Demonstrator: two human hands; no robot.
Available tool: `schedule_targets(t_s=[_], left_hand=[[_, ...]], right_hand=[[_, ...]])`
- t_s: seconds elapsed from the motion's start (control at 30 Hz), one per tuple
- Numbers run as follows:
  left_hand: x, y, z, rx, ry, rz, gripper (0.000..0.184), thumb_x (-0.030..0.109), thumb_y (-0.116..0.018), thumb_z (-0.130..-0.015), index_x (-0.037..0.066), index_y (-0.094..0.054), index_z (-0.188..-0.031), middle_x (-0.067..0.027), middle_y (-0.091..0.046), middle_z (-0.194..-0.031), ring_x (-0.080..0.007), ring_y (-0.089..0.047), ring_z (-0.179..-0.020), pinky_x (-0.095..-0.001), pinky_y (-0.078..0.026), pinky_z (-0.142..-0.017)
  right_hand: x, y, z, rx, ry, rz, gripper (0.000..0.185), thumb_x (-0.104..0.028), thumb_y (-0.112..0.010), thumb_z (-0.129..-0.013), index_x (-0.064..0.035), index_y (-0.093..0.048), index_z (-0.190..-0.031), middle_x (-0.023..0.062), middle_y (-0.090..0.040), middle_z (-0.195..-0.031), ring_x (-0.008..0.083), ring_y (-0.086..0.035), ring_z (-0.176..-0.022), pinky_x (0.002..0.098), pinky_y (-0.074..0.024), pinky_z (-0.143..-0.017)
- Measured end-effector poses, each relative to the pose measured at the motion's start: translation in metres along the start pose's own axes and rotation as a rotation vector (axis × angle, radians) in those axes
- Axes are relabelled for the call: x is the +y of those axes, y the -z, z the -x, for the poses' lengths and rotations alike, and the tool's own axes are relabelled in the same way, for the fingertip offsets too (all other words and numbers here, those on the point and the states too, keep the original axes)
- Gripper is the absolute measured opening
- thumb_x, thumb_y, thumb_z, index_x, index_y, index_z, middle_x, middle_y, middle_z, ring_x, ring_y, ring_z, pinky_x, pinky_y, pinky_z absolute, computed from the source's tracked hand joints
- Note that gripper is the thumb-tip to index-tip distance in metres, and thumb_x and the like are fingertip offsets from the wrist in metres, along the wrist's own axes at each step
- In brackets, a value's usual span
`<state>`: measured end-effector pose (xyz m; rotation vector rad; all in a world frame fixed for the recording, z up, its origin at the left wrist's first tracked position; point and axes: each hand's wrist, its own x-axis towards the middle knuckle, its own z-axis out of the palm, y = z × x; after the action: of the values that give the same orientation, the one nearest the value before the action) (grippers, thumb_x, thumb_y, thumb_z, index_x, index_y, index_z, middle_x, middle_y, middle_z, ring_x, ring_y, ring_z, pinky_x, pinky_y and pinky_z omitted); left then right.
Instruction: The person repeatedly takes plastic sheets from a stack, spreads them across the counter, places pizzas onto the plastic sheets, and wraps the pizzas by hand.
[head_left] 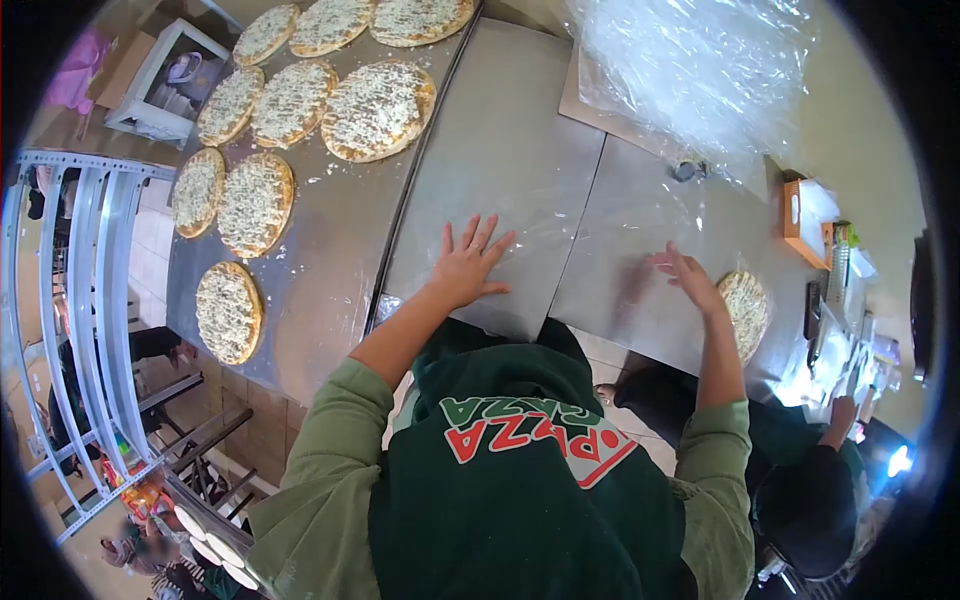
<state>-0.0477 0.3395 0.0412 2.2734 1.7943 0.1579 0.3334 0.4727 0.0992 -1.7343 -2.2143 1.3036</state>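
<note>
My left hand (470,265) lies palm down with its fingers spread on the metal tabletop (500,110), where thin glossy creases look like clear plastic film. To its right, my right hand (688,278) hovers over or just touches the table, fingers stretched out and nothing in them. I cannot tell whether it touches the surface. Beside the right wrist sits a pizza (743,315) topped with shredded white cheese, partly covered by my forearm. A big heap of clear plastic bags (700,75) rests at the far side of the table.
Several cheese-topped pizzas (380,110) lie on the metal surface to the left. A small dark round object (686,171) sits near the bags. An orange box (806,222) stands at the right. A co-worker (810,490) is at my right; a metal rack (90,300) stands left.
</note>
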Motion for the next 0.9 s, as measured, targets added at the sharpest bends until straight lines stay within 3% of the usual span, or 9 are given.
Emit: schedule_targets(t_s=[0.07, 0.1, 0.2, 0.33, 0.43, 0.57, 0.7, 0.8, 0.9], left_hand=[[-0.007, 0.007, 0.007, 0.005, -0.011, 0.127, 0.060, 0.057, -0.050, -0.080, 0.022, -0.047, -0.128, -0.0117, -0.024, -0.144, -0.0305, -0.018, -0.134, -0.0629, -0.012, -0.101], [-0.012, 0.010, 0.010, 0.006, -0.016, 0.190, 0.056, 0.055, -0.049, -0.081, 0.022, -0.049, -0.126, -0.0115, -0.027, -0.143, -0.0300, -0.018, -0.134, -0.0628, -0.010, -0.101], [-0.033, 0.014, 0.001, -0.148, 0.128, 0.610, 0.046, 0.049, -0.048, -0.084, 0.022, -0.054, -0.121, -0.0110, -0.030, -0.142, -0.0294, -0.020, -0.134, -0.0629, -0.009, -0.101], [-0.032, 0.014, -0.005, -0.177, 0.129, 0.425, 0.043, 0.046, -0.052, -0.083, 0.020, -0.056, -0.117, -0.0108, -0.031, -0.141, -0.0311, -0.021, -0.133, -0.0634, -0.010, -0.100], [-0.021, 0.017, -0.006, -0.139, 0.124, 0.279, 0.052, 0.048, -0.059, -0.077, 0.018, -0.053, -0.119, -0.0102, -0.030, -0.141, -0.0307, -0.024, -0.132, -0.0649, -0.013, -0.099], [-0.023, 0.013, -0.002, -0.129, 0.101, 0.067, 0.086, 0.054, -0.068, -0.063, 0.020, -0.033, -0.134, -0.0093, -0.019, -0.146, -0.0308, -0.019, -0.134, -0.0674, -0.016, -0.097], [-0.025, 0.044, -0.005, -0.356, 0.101, -0.086, 0.116, 0.059, -0.074, -0.049, 0.023, -0.015, -0.142, -0.0090, -0.007, -0.149, -0.0311, -0.011, -0.136, -0.0686, -0.016, -0.096], [-0.028, 0.048, -0.007, -0.462, 0.036, -0.215, 0.129, 0.062, -0.076, -0.040, 0.025, -0.008, -0.143, -0.0104, -0.004, -0.149, -0.0330, -0.009, -0.136, -0.0671, -0.016, -0.097], [-0.030, 0.046, -0.009, -0.426, 0.034, -0.075, 0.116, 0.062, -0.073, -0.050, 0.024, -0.012, -0.142, -0.0110, -0.007, -0.148, -0.0361, -0.011, -0.135, -0.0664, -0.017, -0.097]], right_hand=[[0.024, -0.021, -0.006, 0.155, -0.020, 0.239, 0.036, -0.037, -0.045, -0.090, -0.0089, -0.061, -0.105, 0.0176, -0.059, -0.100, 0.0370, -0.055, -0.096, 0.0415, -0.0435, -0.085], [0.027, -0.037, 0.006, 0.362, 0.016, 0.257, 0.029, -0.035, -0.048, -0.088, -0.0136, -0.059, -0.105, 0.0173, -0.056, -0.098, 0.0377, -0.056, -0.090, 0.0452, -0.0460, -0.077], [0.018, -0.043, 0.035, 0.313, -0.286, 0.555, 0.025, -0.034, -0.051, -0.087, -0.0160, -0.057, -0.103, 0.0172, -0.054, -0.100, 0.0361, -0.057, -0.087, 0.0454, -0.0472, -0.072], [-0.030, -0.036, 0.029, 0.595, 0.168, 0.590, 0.018, -0.019, -0.057, -0.083, -0.0091, -0.057, -0.098, 0.0131, -0.054, -0.100, 0.0325, -0.057, -0.087, 0.0416, -0.0480, -0.073], [-0.028, -0.042, -0.010, 0.451, 0.207, 0.351, 0.039, -0.021, -0.060, -0.081, -0.0128, -0.050, -0.119, 0.0161, -0.045, -0.126, 0.0338, -0.044, -0.116, 0.0390, -0.0419, -0.090], [0.016, -0.055, -0.018, 0.246, -0.115, 0.493, 0.075, -0.034, -0.063, -0.078, -0.0281, -0.021, -0.140, 0.0136, -0.013, -0.147, 0.0378, -0.017, -0.133, 0.0488, -0.0278, -0.102], [0.049, -0.051, 0.031, 0.158, -0.003, 0.448, 0.080, -0.032, -0.068, -0.073, -0.0309, -0.023, -0.139, 0.0142, -0.013, -0.147, 0.0381, -0.020, -0.132, 0.0516, -0.0283, -0.102], [0.030, -0.041, 0.080, -0.012, -0.145, 0.520, 0.079, -0.029, -0.068, -0.072, -0.0294, -0.024, -0.139, 0.0144, -0.016, -0.146, 0.0388, -0.025, -0.129, 0.0477, -0.0330, -0.100], [0.020, -0.015, 0.081, -0.234, -0.283, 0.637, 0.063, -0.025, -0.063, -0.077, -0.0220, -0.036, -0.134, 0.0167, -0.029, -0.140, 0.0361, -0.034, -0.125, 0.0415, -0.0382, -0.097]])
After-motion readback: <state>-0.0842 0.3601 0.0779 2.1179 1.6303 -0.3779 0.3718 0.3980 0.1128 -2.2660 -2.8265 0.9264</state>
